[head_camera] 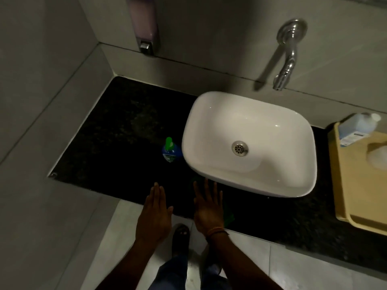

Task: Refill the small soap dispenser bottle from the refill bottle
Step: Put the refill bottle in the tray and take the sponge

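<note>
A small blue soap dispenser bottle with a green pump stands upright on the black counter, touching the left side of the white basin. My left hand and my right hand hover flat over the counter's front edge, fingers stretched out, holding nothing. Both are well in front of the small bottle. A green object lies partly hidden under my right hand; what it is I cannot tell. A large pale blue refill bottle with a white cap lies on its side at the far right.
A beige tray sits on the counter at the right and bears the pale bottle. A chrome tap juts from the wall above the basin. A wall-mounted soap dispenser hangs at the back. Tiled walls close the left side.
</note>
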The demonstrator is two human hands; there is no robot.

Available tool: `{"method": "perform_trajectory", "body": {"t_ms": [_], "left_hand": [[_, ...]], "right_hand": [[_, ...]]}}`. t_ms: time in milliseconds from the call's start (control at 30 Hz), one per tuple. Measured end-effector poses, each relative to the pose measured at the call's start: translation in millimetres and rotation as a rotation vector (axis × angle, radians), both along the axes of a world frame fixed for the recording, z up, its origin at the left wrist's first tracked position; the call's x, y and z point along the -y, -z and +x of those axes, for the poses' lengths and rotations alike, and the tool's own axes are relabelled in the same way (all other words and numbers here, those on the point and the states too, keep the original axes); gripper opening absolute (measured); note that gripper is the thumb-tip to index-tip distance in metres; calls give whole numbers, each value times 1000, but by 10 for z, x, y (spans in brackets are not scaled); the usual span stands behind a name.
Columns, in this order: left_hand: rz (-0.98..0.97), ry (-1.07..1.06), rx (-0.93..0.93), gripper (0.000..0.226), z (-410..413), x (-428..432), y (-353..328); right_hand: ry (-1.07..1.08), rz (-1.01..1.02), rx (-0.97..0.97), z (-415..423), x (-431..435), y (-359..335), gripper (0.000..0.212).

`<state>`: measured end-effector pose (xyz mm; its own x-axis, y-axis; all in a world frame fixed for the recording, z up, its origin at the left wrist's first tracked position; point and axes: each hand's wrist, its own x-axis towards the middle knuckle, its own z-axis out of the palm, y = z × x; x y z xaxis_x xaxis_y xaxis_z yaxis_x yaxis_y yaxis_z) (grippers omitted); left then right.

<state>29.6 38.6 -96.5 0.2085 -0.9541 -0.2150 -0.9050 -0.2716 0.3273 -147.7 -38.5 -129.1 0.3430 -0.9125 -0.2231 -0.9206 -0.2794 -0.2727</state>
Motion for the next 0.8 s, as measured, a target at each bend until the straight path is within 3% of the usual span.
{"method": "perform_trajectory", "body": {"t_ms": [100,233,400,500,600,700,800], "left_hand": [[13,22,18,77,13,-21,12],[29,126,55,68,-26,-155,112],[64,162,98,70,-151,-267,154],[74,170,93,70,-219,-270,169],[61,226,85,69,-290,-317,215],[59,256,78,70,-394,-384,244],[81,211,93,71,-501,-374,209]], "right_hand": [[-116,19,1,343,-22,16,62],[-395,-35,-42,-25,-167,108,72],[-72,-43,-16,8,-40,40,58],[-165,-27,11,343,-23,23,62],[-332,-37,0,-20,-136,90,67],[-212,-64,-27,-469,-189,63,65],[-28,-34,-21,-281,-33,17,58]]}}
